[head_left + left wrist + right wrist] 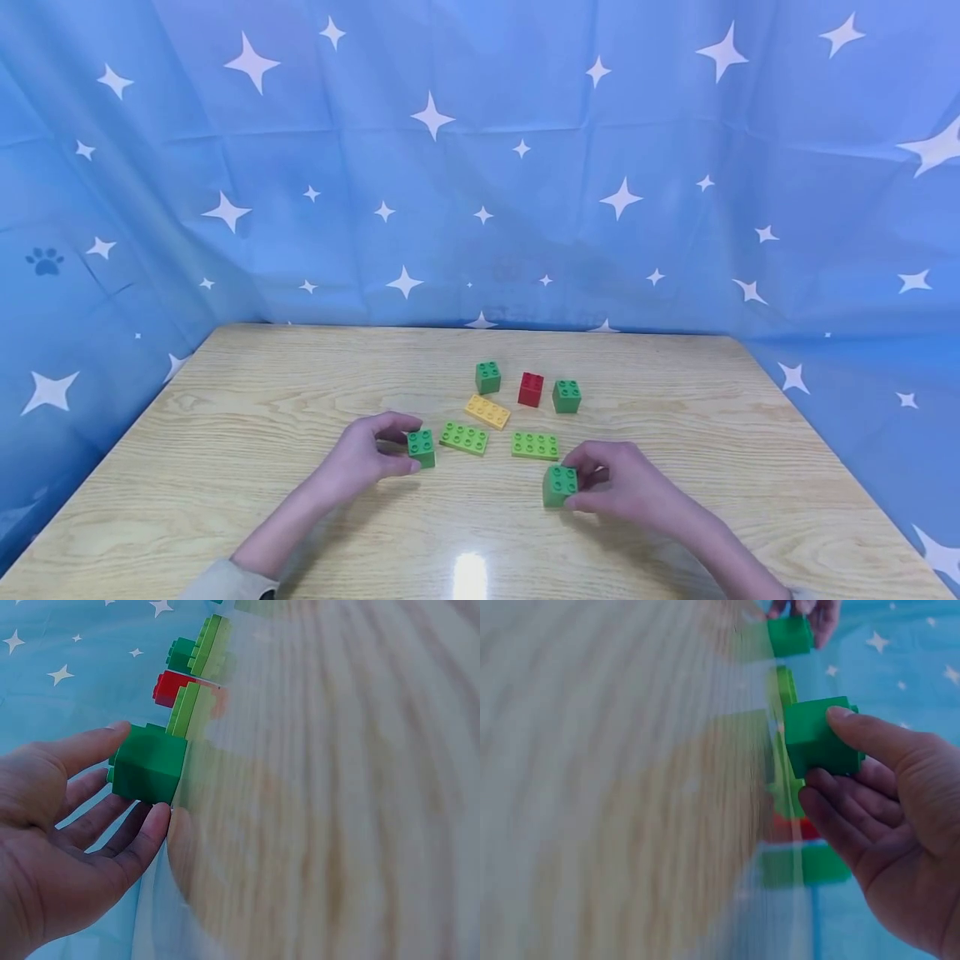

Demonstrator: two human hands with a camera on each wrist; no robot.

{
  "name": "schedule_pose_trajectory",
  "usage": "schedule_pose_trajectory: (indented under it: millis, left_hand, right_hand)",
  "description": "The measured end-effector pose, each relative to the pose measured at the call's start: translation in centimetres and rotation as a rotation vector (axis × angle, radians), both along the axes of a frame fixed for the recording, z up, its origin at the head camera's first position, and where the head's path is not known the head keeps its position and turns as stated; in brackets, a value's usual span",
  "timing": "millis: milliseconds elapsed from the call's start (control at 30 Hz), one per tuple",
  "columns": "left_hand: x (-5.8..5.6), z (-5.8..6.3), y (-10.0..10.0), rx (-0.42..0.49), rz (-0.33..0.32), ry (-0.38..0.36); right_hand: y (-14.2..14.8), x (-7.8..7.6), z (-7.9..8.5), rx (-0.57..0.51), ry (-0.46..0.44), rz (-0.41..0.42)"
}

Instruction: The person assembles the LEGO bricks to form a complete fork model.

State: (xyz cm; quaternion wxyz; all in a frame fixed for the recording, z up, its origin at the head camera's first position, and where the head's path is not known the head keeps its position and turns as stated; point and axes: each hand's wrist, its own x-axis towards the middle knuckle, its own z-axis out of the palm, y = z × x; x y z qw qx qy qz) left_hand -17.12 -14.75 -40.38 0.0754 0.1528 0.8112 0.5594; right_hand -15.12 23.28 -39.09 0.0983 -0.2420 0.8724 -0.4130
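The left hand (366,454) pinches a green block (422,452) on the table (262,400) just beside a lime brick (464,438), while the right hand (630,487) pinches a second green block (559,488) near another lime brick (535,446).

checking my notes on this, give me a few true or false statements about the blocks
1. The left grip holds a green cube-shaped plastic block. True.
2. The right grip holds nothing. False: it holds another green block.
3. A red cube-shaped plastic block stands between a third green block and a fourth. True.
4. A flat lime-green rectangular plastic brick is the only one. False: a second lime-green brick lies to its right.
5. The flat yellow rectangular plastic brick is untouched. True.
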Motion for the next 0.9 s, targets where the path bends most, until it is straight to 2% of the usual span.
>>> schedule_pose_trajectory:
  millis: [433,900]
  left_hand:
    - [-0.2,-0.2,0.2,0.004,-0.001,-0.013]
    - [-0.3,-0.4,0.5,-0.062,0.018,0.026]
  right_hand:
    - [-5.1,0.2,-0.2,-0.004,0.031,0.098]
    - [-7.3,0.0,-0.7,0.02,0.007,0.125]
